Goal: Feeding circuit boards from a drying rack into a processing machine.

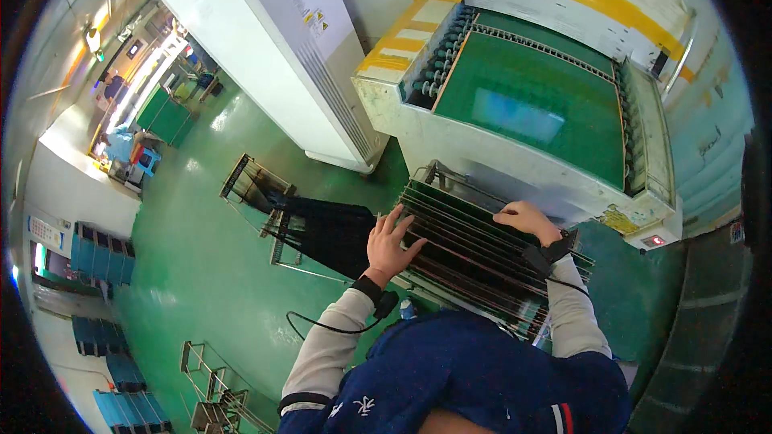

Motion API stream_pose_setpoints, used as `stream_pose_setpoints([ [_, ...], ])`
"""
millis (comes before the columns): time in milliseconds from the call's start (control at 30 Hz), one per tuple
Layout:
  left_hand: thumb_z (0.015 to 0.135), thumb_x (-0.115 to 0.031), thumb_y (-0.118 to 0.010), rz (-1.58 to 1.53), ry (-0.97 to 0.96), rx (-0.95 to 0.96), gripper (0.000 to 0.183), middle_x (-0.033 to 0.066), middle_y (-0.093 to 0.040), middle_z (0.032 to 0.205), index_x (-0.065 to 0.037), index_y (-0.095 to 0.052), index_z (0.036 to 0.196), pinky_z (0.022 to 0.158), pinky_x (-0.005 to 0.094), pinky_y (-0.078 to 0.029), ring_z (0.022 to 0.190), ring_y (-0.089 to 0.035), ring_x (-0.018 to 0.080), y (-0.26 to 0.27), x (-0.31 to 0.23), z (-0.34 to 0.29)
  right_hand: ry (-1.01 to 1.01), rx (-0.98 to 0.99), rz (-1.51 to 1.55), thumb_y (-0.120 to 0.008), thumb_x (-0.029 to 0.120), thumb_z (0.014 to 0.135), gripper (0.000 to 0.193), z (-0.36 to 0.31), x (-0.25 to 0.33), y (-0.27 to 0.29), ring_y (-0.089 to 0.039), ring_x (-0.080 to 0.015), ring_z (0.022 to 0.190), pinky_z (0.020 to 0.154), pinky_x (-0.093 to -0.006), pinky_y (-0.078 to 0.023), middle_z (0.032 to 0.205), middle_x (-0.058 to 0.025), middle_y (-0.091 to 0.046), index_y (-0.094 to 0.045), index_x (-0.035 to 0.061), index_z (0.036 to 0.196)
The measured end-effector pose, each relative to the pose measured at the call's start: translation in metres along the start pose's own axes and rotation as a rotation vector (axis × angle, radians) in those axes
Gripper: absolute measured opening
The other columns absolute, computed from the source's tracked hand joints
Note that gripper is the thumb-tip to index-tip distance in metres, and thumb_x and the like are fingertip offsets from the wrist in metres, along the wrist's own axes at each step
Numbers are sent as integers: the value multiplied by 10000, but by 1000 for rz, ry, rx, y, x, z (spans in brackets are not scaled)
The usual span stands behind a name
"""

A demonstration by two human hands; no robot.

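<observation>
Right in front of me stands a rack of thin, dark-green flat panels (462, 255), set on edge in close rows with coppery edges. Over its left end, my left hand (389, 247) is open, its fingers spread and the thumb pointing across the rows. My right hand (527, 221) is at the far right part of the rack, fingers bent and drawn together at the panel tops. Whether a panel edge is between those fingertips is hidden. Dark bands with cables wrap both wrists.
Beyond the rack is a roller conveyor machine (394, 108) carrying a large green panel (523, 104). A tall white cabinet unit (273, 56) stands left of it. Metal racks (277, 229) with dark cloth-like material (334, 229) stand on the green floor (185, 273); another metal frame (213, 394) is lower left.
</observation>
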State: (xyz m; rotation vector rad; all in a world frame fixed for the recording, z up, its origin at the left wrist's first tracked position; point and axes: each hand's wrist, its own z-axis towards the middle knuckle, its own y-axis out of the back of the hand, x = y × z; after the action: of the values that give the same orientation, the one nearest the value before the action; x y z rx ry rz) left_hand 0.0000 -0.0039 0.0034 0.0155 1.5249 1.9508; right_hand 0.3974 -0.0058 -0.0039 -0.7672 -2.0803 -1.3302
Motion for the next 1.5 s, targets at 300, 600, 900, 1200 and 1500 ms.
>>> stream_pose_setpoints([
  [300,880,-524,-819,-27,-8,2,600,95,-552,1565,-147,-719,1337,1123,499,-489,1355,-559,391,-2,2,2,-23,-165,48,-709,664,938,673,2,-17,-25,-726,-368,829,763,-461,-531,887,-218,-769,-809,4,1017],
  [600,877,-528,-821,-43,4,-9,603,105,-560,1556,-161,-713,1344,1143,512,-473,1360,-563,407,2,2,-1,-140,-139,89,-701,724,924,776,12,-16,-17,-738,-285,881,840,-442,-554,912,-209,-785,-805,-35,1047],
  [900,872,-525,-826,-87,12,-10,598,105,-569,1548,-169,-716,1339,1158,520,-460,1366,-557,416,-1,3,0,-53,-265,-75,-738,608,953,621,12,-17,-19,-679,-219,760,715,-407,-511,796,-136,-746,-799,-9,941],
  [1200,886,-535,-813,-76,16,16,605,98,-543,1579,-152,-712,1344,1177,531,-444,1389,-541,420,-1,3,1,-45,-309,-62,-776,594,918,590,8,-10,-19,-693,-249,747,715,-412,-519,810,-175,-754,-805,5,938],
  [1500,881,-513,-821,-76,10,10,602,100,-556,1559,-138,-710,1339,1189,528,-434,1380,-543,411,-1,4,0,-72,-267,-159,-756,624,914,645,2,4,-17,-684,-349,672,672,-460,-504,747,-243,-690,-776,-21,898],
])
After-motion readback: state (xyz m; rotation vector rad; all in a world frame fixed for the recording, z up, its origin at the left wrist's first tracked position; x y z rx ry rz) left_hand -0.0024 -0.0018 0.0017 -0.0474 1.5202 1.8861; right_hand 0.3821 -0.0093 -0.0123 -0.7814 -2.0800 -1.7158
